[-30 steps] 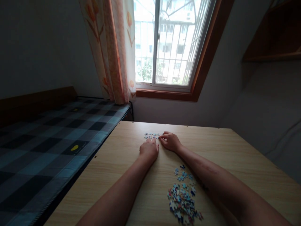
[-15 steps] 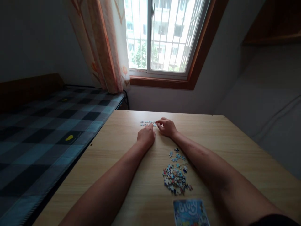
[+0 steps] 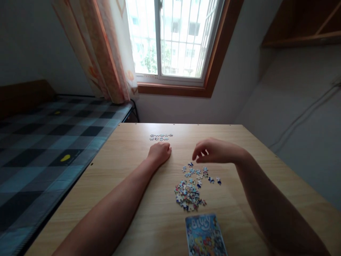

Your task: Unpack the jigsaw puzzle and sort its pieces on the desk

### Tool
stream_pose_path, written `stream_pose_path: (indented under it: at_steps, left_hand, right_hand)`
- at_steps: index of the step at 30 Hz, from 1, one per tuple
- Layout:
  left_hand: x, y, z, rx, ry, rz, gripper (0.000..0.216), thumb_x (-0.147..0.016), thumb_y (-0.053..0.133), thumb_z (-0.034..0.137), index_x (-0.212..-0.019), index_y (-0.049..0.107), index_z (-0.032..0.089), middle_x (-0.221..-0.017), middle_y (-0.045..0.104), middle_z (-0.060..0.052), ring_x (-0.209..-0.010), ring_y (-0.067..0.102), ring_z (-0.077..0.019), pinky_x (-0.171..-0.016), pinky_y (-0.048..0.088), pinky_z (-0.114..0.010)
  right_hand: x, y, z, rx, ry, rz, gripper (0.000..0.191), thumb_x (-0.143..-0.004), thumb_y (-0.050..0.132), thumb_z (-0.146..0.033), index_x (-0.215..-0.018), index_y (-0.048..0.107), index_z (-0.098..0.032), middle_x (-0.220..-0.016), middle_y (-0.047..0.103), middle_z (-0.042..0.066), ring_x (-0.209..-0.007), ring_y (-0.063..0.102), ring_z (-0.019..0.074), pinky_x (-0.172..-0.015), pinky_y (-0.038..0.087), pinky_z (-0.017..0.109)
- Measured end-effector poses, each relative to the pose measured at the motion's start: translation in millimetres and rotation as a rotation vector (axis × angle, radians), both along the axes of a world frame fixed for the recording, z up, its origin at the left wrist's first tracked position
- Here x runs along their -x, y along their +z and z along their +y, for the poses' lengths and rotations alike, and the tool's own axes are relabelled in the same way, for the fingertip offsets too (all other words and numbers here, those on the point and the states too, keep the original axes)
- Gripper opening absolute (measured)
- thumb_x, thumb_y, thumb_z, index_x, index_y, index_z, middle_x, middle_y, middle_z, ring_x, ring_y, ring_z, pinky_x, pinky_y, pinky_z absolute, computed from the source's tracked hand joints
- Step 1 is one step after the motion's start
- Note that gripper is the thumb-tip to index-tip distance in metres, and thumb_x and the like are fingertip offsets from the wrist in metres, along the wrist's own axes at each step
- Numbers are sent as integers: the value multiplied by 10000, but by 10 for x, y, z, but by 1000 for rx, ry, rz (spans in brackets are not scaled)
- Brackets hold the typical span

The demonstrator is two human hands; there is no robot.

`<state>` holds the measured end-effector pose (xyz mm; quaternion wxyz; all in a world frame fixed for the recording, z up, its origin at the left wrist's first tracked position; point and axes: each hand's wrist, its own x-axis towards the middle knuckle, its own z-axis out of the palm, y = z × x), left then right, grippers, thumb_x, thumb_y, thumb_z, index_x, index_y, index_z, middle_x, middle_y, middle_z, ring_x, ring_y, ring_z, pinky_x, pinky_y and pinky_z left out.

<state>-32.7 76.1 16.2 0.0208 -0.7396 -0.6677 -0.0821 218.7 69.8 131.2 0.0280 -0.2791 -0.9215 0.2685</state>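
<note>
Two short rows of jigsaw puzzle pieces (image 3: 161,135) lie near the table's far edge. Just on the near side of them my left hand (image 3: 159,153) rests on the wood, fingers curled in; whatever they may hold is hidden. My right hand (image 3: 206,151) hovers palm down beyond some scattered puzzle pieces (image 3: 197,171), its fingers loosely bent and apart, with nothing visible in them. Closer to me is a heaped pile of puzzle pieces (image 3: 188,196), mixed in colour, some showing pale backs.
A blue picture box (image 3: 205,236) marked "Bluey" lies at the near side of the wooden table (image 3: 128,177). To the left stands a bed with a checked cover (image 3: 53,149). Behind the table are a curtain (image 3: 98,53) and a barred window (image 3: 181,42).
My right hand has left the rows and swung back right, over toward the scattered pieces. My left hand has drawn slightly away from the rows. The camera view has turned a little right.
</note>
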Motion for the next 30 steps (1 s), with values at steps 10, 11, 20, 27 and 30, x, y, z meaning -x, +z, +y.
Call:
stream_pose_path:
  at_steps: [10, 11, 20, 27, 30]
  left_hand:
    - [0, 14, -14, 6, 33, 9, 345, -914, 434, 389, -828, 715, 209, -907, 733, -106, -839, 667, -257, -687, 454, -327]
    - [-1, 12, -13, 5, 35, 11, 344, -912, 435, 389, -819, 713, 210, -899, 734, -103, -830, 668, -258, -676, 451, -327]
    - [-8, 6, -4, 17, 42, -6, 339, -911, 442, 391, -823, 717, 211, -911, 732, -108, -850, 667, -257, -699, 453, -328]
    - [-3, 5, -40, 11, 42, -7, 332, -921, 448, 377, -813, 713, 210, -888, 732, -102, -825, 670, -239, -688, 448, -316]
    - [2, 0, -41, 10, 37, 6, 328, -921, 445, 370, -819, 714, 211, -893, 734, -101, -822, 669, -233, -689, 448, -314]
  right_hand:
    - [413, -371, -337, -179, -48, -521, 208, -684, 690, -216, -856, 794, -161, -762, 732, 98, -643, 612, 186, -536, 399, 269]
    - [422, -369, -347, -182, -62, -537, 224, -682, 705, -239, -869, 793, -153, -774, 735, 110, -662, 627, 201, -542, 413, 274]
    - [529, -408, -465, -194, -100, -642, 313, -661, 725, -164, -963, 791, -116, -886, 752, 180, -782, 694, 282, -657, 499, 315]
    - [497, -408, -410, -141, -72, -649, 306, -641, 734, -213, -929, 795, -127, -887, 756, 143, -741, 678, 244, -567, 443, 276]
    - [467, -404, -354, -70, -16, -629, 278, -647, 724, -227, -899, 793, -129, -822, 746, 104, -669, 636, 190, -525, 398, 255]
